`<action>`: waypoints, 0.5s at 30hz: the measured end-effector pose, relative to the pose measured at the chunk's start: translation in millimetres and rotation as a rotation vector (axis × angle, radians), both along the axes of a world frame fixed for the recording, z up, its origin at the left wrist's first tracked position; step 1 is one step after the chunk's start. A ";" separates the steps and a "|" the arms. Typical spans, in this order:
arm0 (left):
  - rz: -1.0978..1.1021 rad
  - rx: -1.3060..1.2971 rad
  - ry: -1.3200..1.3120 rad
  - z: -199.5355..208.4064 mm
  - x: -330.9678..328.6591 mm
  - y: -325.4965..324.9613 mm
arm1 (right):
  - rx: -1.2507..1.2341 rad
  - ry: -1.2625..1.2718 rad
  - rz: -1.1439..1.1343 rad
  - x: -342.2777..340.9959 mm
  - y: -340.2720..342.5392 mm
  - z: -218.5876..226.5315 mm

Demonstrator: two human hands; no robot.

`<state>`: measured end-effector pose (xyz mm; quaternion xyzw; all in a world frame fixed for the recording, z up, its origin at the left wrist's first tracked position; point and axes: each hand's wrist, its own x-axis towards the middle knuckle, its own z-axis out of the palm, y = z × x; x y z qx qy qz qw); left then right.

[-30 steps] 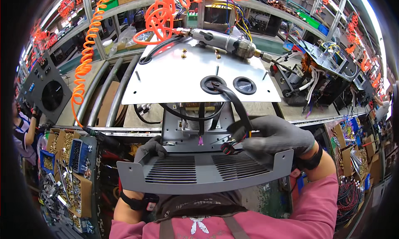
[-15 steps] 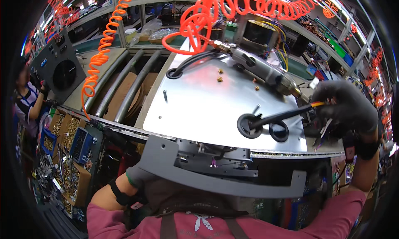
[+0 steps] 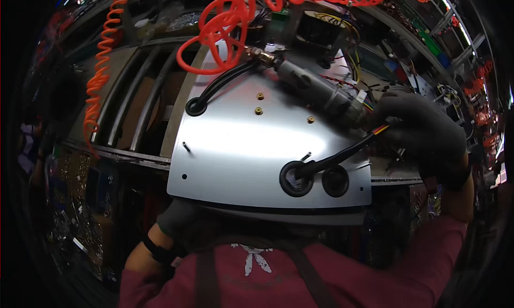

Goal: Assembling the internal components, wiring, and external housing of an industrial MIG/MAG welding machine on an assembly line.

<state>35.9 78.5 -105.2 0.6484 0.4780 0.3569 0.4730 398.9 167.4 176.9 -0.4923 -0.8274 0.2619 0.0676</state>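
A bright sheet-metal panel [image 3: 230, 158] lies in front of me, its near side overhanging the bench edge. My left hand [image 3: 184, 219], in a dark glove, is at the panel's near left corner; its fingers are hidden beneath. My right hand [image 3: 423, 123], also gloved, is closed around the coloured wire ends of a black cable [image 3: 342, 157]. That cable rises through a black grommet [image 3: 296, 178]; a second grommet [image 3: 335, 180] sits beside it. A dark grey bracket [image 3: 321, 218] shows along the panel's near edge. Against the right hand lies a grey pneumatic screwdriver [image 3: 313, 86].
Several brass nuts [image 3: 259, 110] and upright studs [image 3: 186, 147] stand on the panel. Orange-red coiled air hoses [image 3: 104, 56] hang overhead. Metal rollers [image 3: 126, 102] lie to the left. Behind the panel is a dark component [image 3: 321, 29] with yellow wires. Parts bins [image 3: 80, 201] stand lower left.
The panel has come nearer to me and now covers most of the grey bracket that stuck out in front. My right hand still grips the wires. The picture has darkened and shifted.
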 end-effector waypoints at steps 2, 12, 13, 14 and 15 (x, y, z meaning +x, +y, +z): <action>0.015 -0.046 -0.021 -1.7 6.5 0.4 | -0.084 -0.011 0.048 6.8 4.7 4.8; 0.094 -0.166 -0.110 -4.8 22.1 9.1 | -0.387 0.064 0.096 21.9 36.4 2.2; 0.105 -0.166 -0.118 -3.9 22.5 10.9 | -0.303 -0.030 0.133 17.8 37.6 4.0; 0.116 -0.164 -0.123 -3.2 22.5 12.3 | -0.142 -0.054 0.272 12.5 40.3 5.4; 0.129 -0.165 -0.127 -2.8 22.2 13.1 | -0.045 -0.102 0.347 7.8 40.9 9.1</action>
